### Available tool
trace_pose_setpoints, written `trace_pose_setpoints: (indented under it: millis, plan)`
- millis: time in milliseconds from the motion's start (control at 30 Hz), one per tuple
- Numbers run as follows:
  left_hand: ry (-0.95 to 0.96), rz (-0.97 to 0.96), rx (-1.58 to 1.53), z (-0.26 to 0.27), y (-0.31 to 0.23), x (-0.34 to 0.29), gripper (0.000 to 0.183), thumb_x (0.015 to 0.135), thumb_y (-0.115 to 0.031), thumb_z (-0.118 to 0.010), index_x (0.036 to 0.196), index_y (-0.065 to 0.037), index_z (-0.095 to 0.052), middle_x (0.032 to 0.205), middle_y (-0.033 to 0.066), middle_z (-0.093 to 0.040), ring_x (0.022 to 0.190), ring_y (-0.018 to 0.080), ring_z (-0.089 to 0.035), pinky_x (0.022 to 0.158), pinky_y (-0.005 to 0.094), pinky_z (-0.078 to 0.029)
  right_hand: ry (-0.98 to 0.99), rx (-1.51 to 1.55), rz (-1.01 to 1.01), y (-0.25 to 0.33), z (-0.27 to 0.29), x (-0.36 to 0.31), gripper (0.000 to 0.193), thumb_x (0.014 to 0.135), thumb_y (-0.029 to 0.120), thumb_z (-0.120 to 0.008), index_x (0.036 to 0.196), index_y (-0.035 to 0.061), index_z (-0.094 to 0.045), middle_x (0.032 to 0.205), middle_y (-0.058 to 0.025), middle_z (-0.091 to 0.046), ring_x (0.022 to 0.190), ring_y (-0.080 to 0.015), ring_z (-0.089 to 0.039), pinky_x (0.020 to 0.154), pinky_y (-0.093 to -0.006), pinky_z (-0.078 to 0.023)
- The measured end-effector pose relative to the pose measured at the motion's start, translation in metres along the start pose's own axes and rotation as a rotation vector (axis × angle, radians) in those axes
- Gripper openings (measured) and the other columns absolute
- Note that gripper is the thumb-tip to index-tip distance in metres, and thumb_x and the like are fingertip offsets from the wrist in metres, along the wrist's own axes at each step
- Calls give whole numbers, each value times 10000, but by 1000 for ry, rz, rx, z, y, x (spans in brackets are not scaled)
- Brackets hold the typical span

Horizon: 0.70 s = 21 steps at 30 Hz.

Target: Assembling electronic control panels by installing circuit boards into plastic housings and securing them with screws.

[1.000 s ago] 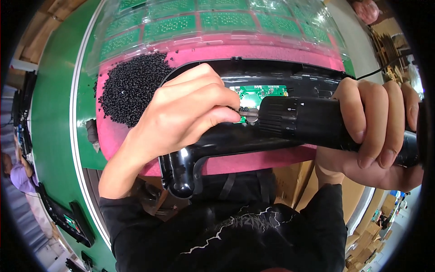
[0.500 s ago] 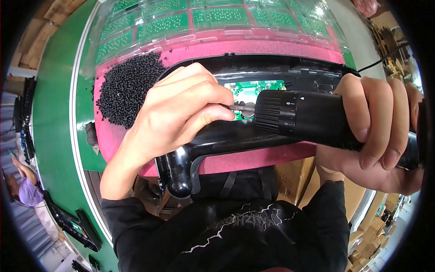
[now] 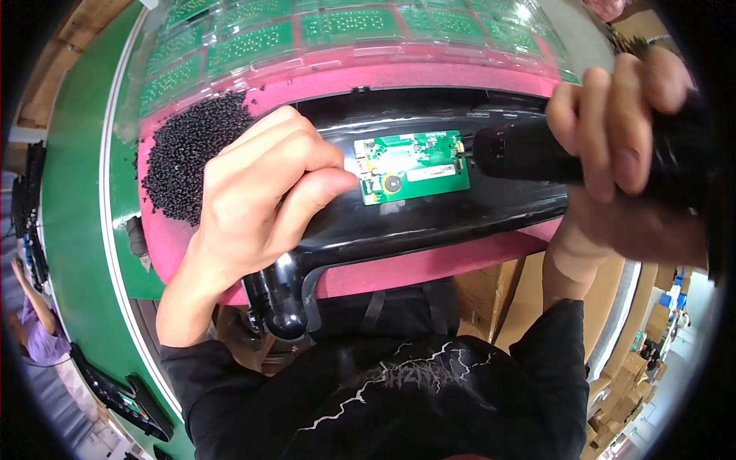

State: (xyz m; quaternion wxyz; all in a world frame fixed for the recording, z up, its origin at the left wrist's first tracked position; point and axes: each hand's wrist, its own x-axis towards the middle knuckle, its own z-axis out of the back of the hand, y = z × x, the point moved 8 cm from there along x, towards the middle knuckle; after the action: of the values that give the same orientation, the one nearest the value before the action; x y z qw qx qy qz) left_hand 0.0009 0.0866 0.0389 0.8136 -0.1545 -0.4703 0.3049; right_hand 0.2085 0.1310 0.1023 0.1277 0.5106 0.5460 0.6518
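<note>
A black electric screwdriver (image 3: pixel 517 149) lies across my right hand (image 3: pixel 613 130), whose fingers wrap round its body. Its thin bit reaches the right edge of a green circuit board (image 3: pixel 425 192); whether it touches a screw is too small to tell. The board sits inside a long, glossy black plastic housing (image 3: pixel 376 238) with a rounded stub at its lower left. My left hand (image 3: pixel 268 184) is closed over the housing's left part, thumb against curled fingers, just left of the board. Anything in that pinch is hidden.
A pink mat (image 3: pixel 368 284) lies under the housing. On its left is a heap of small black screw-like pieces (image 3: pixel 188 153). Clear trays (image 3: pixel 307 54) of green boards stand behind. Another black housing (image 3: pixel 126 399) rests on the green table, near a person (image 3: pixel 46 330) at far left.
The screwdriver has moved from the board's lower left to its right edge, uncovering the board. My left fingers have drawn back from the bit and now sit farther left.
</note>
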Motion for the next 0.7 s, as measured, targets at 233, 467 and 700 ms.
trace_pose_setpoints:
  millis: [233, 467, 700]
  plan:
    - [265, 201, 11, -24, 16, -4, 175, 836, -62, -749, 898, 1, -597, 818, 106, -612, 767, 285, -604, 682, 401, -498, 70, 21, -7, -28, 12, 5, 627, 859, 616, -595, 1129, 54, -531, 743, 25, -545, 583, -81, -463, 640, -272, -332]
    - [343, 154, -66, -34, 17, -8, 163, 785, -55, -749, 887, -7, -631, 1018, 110, -702, 872, 286, -618, 754, 372, -510, 35, -5, -29, -40, 16, -3, 628, 866, 624, -567, 1118, 49, -538, 725, 22, -535, 568, -84, -449, 635, -275, -336]
    - [424, 112, 119, -45, 15, -12, 186, 735, -23, -766, 855, -10, -624, 1129, 83, -712, 921, 294, -630, 776, 399, -533, 11, -23, -36, -50, 23, -7, 632, 873, 631, -539, 1107, 44, -545, 706, 20, -525, 553, -87, -435, 629, -278, -341]
